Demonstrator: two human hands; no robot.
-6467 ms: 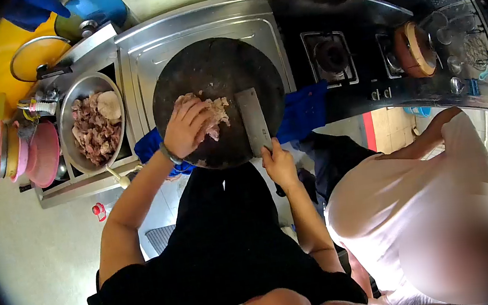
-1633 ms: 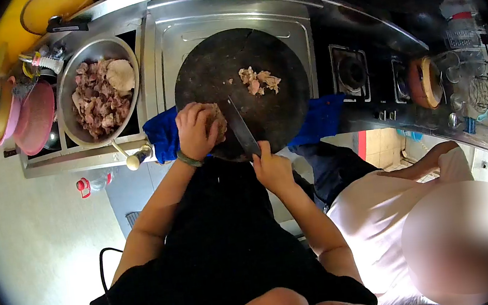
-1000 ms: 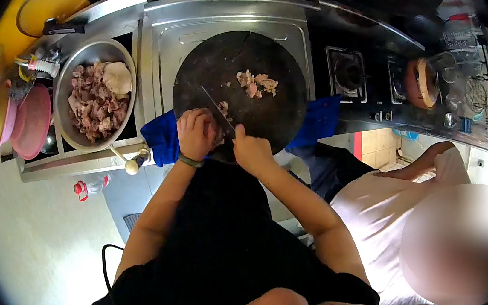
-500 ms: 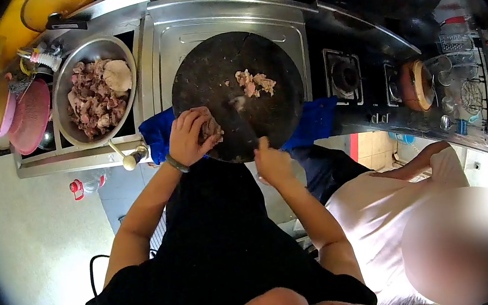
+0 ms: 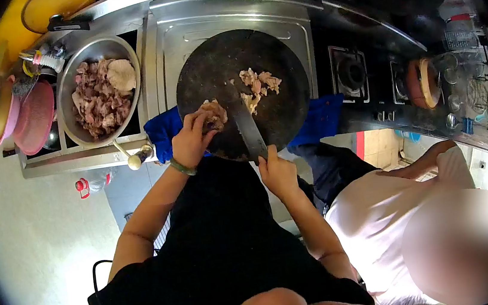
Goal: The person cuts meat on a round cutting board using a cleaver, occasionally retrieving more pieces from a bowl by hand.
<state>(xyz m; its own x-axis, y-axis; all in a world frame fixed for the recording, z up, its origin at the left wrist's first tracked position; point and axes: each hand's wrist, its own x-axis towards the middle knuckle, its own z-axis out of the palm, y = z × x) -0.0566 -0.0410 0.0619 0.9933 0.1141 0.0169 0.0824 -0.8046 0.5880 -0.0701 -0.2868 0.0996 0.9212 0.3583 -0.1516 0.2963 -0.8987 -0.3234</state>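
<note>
My left hand [image 5: 190, 137] is closed around a chunk of meat [image 5: 214, 115] at the left side of a round dark chopping board [image 5: 276, 118]. In my right hand [image 5: 278, 174] is the handle of a cleaver [image 5: 248, 129], its blade lying over the board with the tip pointing away from me. Small cut pieces of meat [image 5: 260, 81] are heaped beyond the blade, and one bit touches or lies beside its far end. A blue cloth [image 5: 164, 128] shows from under the board.
To the left, a metal bowl [image 5: 67, 121] holds chopped meat. Pink baskets [image 5: 36, 122] stand beside it. On the right are a gas burner [image 5: 350, 74] and a clay pot [image 5: 415, 84]. Another person in a light shirt [image 5: 364, 205] is close by on my right.
The cleaver blade, blurred before, now shows clearly beside the cut pieces. My left hand has turned the meat chunk a little, and a bit of meat now sits by the blade.
</note>
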